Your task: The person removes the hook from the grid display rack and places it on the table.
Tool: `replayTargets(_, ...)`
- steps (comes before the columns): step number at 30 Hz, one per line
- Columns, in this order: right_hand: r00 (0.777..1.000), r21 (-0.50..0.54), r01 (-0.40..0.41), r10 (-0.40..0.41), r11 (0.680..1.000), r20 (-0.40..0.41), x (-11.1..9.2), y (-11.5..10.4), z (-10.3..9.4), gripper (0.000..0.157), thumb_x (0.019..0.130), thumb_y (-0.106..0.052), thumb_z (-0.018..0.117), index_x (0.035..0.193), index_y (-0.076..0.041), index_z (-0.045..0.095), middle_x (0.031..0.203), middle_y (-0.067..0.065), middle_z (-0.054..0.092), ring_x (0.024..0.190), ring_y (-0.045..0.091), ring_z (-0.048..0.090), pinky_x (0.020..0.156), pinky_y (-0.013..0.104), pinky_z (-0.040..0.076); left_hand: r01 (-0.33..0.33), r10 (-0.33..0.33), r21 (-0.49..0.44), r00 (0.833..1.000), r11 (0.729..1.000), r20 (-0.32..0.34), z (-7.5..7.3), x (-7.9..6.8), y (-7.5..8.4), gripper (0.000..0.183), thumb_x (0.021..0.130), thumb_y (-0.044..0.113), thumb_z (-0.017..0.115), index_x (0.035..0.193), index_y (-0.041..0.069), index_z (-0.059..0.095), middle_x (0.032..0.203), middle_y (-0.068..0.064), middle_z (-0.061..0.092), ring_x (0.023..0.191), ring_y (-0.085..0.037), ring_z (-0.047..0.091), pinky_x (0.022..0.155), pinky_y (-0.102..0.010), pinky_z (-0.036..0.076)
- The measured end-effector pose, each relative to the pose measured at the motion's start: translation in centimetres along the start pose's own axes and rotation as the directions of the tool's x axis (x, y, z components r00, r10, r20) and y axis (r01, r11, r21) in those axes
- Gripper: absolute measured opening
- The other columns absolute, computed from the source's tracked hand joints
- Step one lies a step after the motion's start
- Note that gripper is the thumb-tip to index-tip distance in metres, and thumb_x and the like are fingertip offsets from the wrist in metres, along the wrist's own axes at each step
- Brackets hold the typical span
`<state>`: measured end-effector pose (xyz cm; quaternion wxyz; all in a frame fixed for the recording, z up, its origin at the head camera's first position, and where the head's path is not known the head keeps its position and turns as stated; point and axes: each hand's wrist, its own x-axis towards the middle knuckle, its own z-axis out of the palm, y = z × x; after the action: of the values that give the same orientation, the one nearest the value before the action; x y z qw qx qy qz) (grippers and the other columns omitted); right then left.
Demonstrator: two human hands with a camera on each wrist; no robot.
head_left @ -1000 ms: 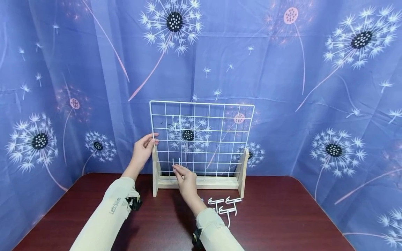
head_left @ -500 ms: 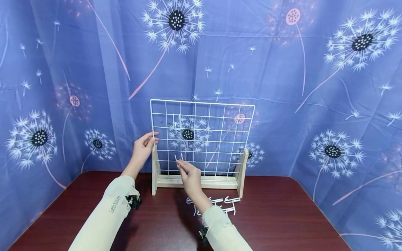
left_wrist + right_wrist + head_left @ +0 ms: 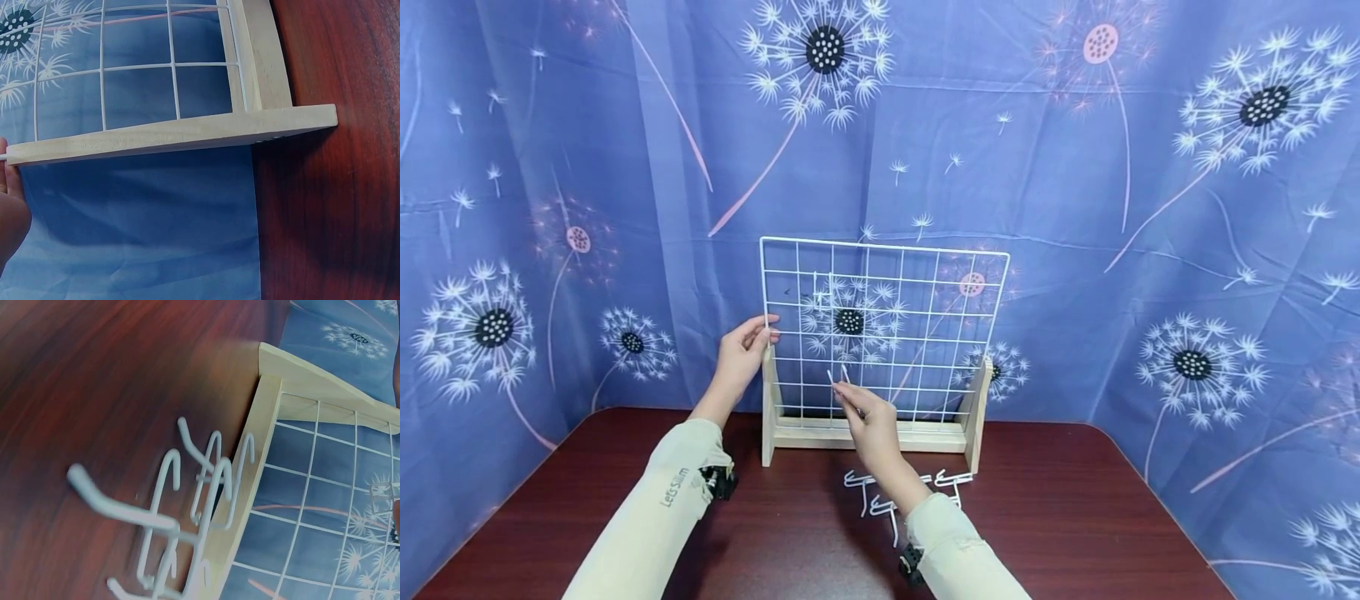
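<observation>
A white wire grid panel point(image 3: 887, 340) stands upright in a wooden base point(image 3: 872, 439) on the table. My left hand point(image 3: 741, 350) grips the panel's left edge, just above the wooden side support; only part of this hand point(image 3: 11, 219) shows in the left wrist view. In front of the panel's lower middle, my right hand point(image 3: 872, 425) pinches a white wire hook point(image 3: 831, 377), its two prongs slanting up above the fingertips. Whether those prongs touch the grid I cannot tell. Another white hook point(image 3: 822, 292) hangs on the grid at upper left.
Several loose white hooks point(image 3: 880, 505) lie on the dark red table point(image 3: 1045, 508), below the right forearm and partly hidden by it. They loom large in the right wrist view, beside the base. A blue dandelion-print curtain point(image 3: 1060, 192) surrounds the table's back and sides.
The right hand has shifted right and slightly up with the hook, whose prongs now tilt. More of the left-hand loose hooks shows. My left hand keeps its place on the panel.
</observation>
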<state>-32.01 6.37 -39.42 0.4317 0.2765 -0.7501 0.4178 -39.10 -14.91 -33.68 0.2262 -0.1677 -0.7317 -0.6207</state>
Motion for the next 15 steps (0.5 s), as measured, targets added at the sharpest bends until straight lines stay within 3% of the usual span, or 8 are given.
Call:
replayTargets(7, 0.994, 0.020, 0.102, -0.103, 0.995, 0.044, 0.2, -0.5, -1.8, 0.020, 0.084, 0.005, 0.069, 0.103, 0.001, 0.074, 0.102, 0.014, 0.072, 0.096, 0.027, 0.069, 0.088, 0.025, 0.051, 0.001, -0.001, -0.004, 1.000, 1.000, 0.006, 0.0, 0.1, -0.1, 0.030, 0.101, 0.010, 0.050, 0.127, 0.002, 0.061, 0.108, -0.026, 0.066, 0.103, -0.037, 0.062, 0.071, -0.015, 0.046)
replayTargets(15, 0.981, 0.011, 0.173, -0.173, 0.985, 0.091, -0.6, -0.1, -3.6, 0.025, 0.080, 0.006, 0.072, 0.103, -0.002, 0.074, 0.103, 0.013, 0.072, 0.096, 0.025, 0.069, 0.088, 0.025, 0.051, 0.022, -0.022, 0.009, 1.000, 1.000, -0.002, 0.0, 0.4, -0.6, 0.031, 0.101, 0.011, 0.050, 0.127, 0.002, 0.061, 0.109, -0.026, 0.066, 0.096, -0.020, 0.066, 0.070, -0.014, 0.046)
